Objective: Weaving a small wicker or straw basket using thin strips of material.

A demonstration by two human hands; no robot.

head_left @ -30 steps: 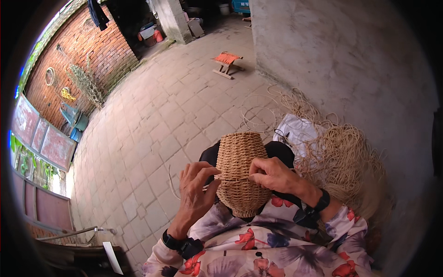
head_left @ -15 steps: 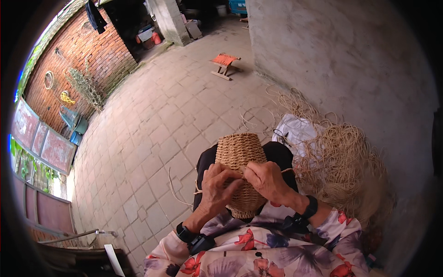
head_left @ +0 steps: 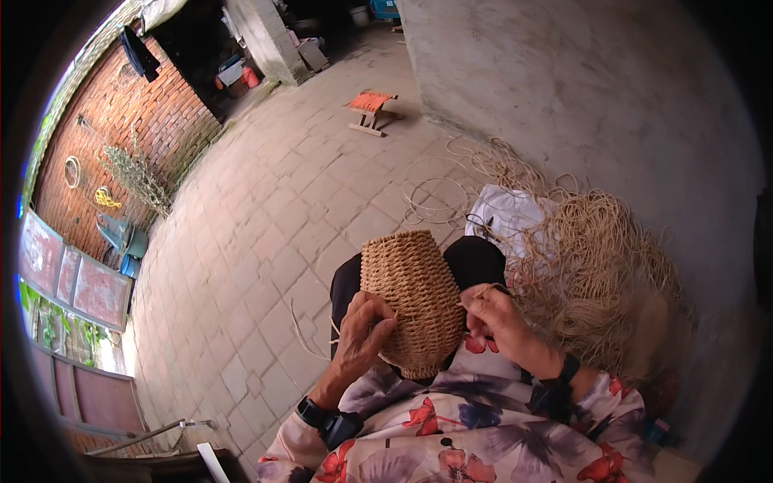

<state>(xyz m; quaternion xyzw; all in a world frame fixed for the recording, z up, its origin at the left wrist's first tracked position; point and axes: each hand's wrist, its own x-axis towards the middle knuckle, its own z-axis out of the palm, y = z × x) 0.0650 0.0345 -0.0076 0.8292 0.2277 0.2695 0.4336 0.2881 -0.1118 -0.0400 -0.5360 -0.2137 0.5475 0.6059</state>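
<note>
A woven basket of tan twisted cord rests on my lap between my knees, its narrower end up and away from me. At the basket's left side my left hand is closed, thumb and forefinger pinched on a cord against the weave. My right hand is off the basket to its right, fingers closed in a pinch on a cord; much of that strand is hidden by the fingers. A loose cord end sticks out left of my left knee.
A large tangled heap of cord lies on the right by the plastered wall, partly over a white sack. Ahead on the paved floor stands a small folding stool with an orange seat. A brick wall runs along the left.
My hands were together on the front of the basket; now my right hand has pulled away to the right and my left has shifted to the basket's left side. The view has shifted slightly.
</note>
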